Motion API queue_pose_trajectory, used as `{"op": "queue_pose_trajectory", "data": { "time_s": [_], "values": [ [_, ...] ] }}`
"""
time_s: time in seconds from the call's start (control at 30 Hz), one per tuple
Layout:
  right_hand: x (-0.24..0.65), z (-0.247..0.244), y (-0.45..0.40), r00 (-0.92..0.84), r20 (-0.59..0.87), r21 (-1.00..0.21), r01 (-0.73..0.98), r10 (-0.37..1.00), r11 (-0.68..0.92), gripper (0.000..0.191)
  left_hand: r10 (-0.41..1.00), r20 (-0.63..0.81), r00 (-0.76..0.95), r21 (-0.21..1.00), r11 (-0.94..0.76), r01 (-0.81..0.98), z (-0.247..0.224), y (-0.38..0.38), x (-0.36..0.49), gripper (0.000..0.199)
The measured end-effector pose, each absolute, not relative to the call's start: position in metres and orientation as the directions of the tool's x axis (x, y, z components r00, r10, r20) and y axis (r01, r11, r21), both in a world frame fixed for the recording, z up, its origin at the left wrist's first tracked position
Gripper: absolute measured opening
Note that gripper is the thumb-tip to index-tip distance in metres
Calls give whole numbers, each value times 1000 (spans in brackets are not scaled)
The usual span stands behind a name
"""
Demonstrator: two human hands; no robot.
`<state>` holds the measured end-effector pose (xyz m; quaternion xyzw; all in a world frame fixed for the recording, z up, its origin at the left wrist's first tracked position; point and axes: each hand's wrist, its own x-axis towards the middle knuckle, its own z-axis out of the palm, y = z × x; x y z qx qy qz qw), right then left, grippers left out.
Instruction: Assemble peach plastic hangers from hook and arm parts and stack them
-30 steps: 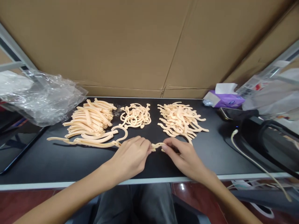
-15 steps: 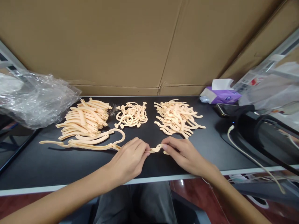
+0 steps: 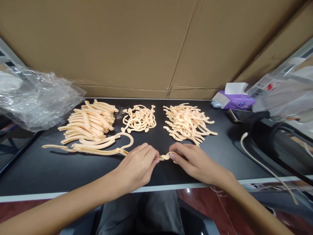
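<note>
A cream plastic folding hanger (image 3: 97, 151) lies along the front of the desk, its hook (image 3: 131, 140) curving up at the middle. My left hand (image 3: 140, 164) is closed round its right arm, hiding most of that arm. Just right of it, my right hand (image 3: 193, 160) pinches a wavy end piece (image 3: 166, 156) between thumb and fingers. The end piece meets the arm in the short gap between my hands; the joint itself is partly covered. Behind the hanger sit a pile of long arm pieces (image 3: 88, 120), a pile of hooks (image 3: 139, 119) and a pile of wavy end pieces (image 3: 188, 122).
Crumpled clear plastic (image 3: 41, 98) lies at the left. Toward the right are a purple tissue pack (image 3: 236, 99), a phone (image 3: 237, 115), black straps and a white cable (image 3: 266, 166). A cardboard wall (image 3: 122, 45) closes off the back of the black desk (image 3: 80, 176).
The view has shifted slightly. Both hands keep their hold on the hanger and end piece, with only a slight turn of the end piece at my right fingertips.
</note>
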<state>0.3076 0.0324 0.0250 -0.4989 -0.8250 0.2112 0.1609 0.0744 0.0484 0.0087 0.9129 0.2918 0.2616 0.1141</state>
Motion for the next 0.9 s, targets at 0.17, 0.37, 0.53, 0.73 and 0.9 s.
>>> {"op": "queue_pose_trajectory", "data": {
  "time_s": [0.17, 0.37, 0.53, 0.73, 0.9],
  "values": [
    [308, 28, 38, -483, 12, -494, 759, 876, 425, 30, 597, 410, 689, 375, -799, 469, 9, 49, 74, 15],
    [308, 40, 46, -525, -143, -560, 742, 839, 369, 30, 580, 409, 705, 360, -812, 460, 9, 48, 75, 15],
    [308, 58, 54, -546, -293, -534, 775, 785, 339, 33, 573, 404, 713, 339, -818, 465, 8, 47, 75, 16],
    [301, 64, 56, -496, -482, -701, 712, 722, 21, 26, 580, 387, 717, 338, -813, 474, 9, 47, 74, 15],
    [302, 54, 56, -496, -437, -763, 646, 750, -16, 28, 577, 393, 716, 345, -814, 467, 9, 48, 74, 15]
  ]
}}
